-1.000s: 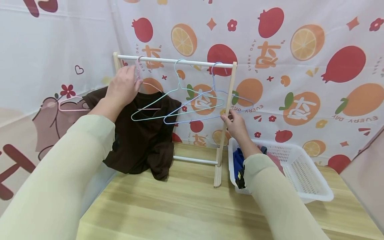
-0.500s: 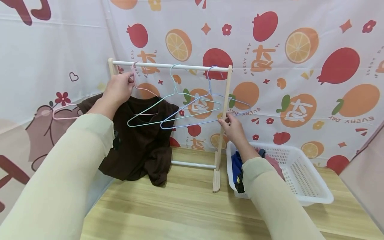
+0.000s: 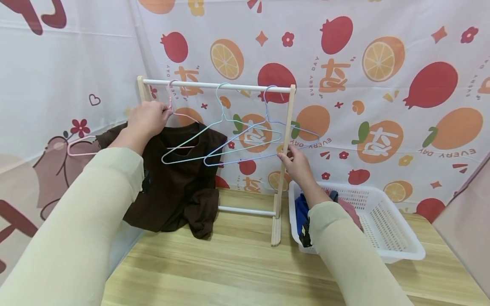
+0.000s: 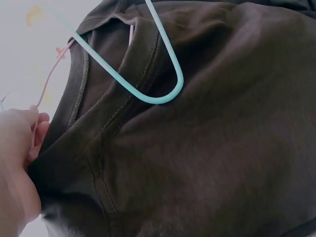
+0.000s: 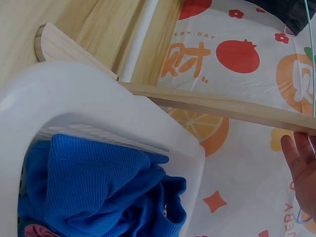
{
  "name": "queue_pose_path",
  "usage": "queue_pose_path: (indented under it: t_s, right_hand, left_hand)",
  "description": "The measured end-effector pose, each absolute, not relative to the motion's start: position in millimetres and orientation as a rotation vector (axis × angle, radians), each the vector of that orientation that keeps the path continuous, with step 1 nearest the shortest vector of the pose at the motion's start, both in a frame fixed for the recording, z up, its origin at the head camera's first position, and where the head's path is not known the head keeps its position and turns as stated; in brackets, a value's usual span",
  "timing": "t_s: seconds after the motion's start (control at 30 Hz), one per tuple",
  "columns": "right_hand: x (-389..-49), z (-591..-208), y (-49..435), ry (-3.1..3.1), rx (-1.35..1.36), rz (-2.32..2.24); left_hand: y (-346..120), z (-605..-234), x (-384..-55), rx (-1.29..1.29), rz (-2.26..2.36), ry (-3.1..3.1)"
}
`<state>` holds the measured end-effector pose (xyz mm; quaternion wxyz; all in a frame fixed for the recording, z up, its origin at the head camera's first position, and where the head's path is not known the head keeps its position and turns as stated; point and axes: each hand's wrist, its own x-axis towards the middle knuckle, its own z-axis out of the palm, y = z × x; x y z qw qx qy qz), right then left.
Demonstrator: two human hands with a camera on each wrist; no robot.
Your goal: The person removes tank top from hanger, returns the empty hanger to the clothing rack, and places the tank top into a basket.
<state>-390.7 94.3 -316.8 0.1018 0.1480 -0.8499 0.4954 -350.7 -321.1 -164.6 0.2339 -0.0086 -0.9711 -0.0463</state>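
Note:
My left hand (image 3: 147, 121) pinches the pink hanger (image 3: 186, 116) near its neck, below the hook, which is over the rack's white top bar (image 3: 199, 85). A dark brown shirt (image 3: 168, 191) is on that hanger. One pink end sticks out at the left; the shirt's neckline shows in the left wrist view, with the mint hanger (image 4: 157, 99) in front. Thumb in front, my right hand (image 3: 298, 165) grips the rack's right wooden post (image 3: 289, 119); some of its fingers are hidden behind. A blue hanger (image 3: 241, 160) hangs beside that post.
To the right of the rack stands a white plastic basket (image 3: 411, 238) holding blue clothing (image 5: 98, 182) and pink clothing (image 3: 351, 212). The wooden tabletop (image 3: 214, 272) spans the front. Behind hangs a fruit-print curtain (image 3: 383, 93).
The left hand has slid slightly lower on the pink hanger, away from the hook. The right hand stays on the post. The head view has shifted a little.

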Motion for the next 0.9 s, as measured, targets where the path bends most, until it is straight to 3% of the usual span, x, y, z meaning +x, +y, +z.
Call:
queue_pose_path:
  t_s: [0.57, 0.9]
  right_hand:
    - [-388.0, -320.4, 89.5, -2.508, 0.452, 1.475]
    - [-389.1, -319.0, 93.7, -2.51, 0.444, 1.46]
  left_hand:
    - [-311.7, -133.6, -336.3, 0.23, -0.176, -2.614]
    - [-320.3, -166.4, -325.6, 0.085, -0.386, -2.689]
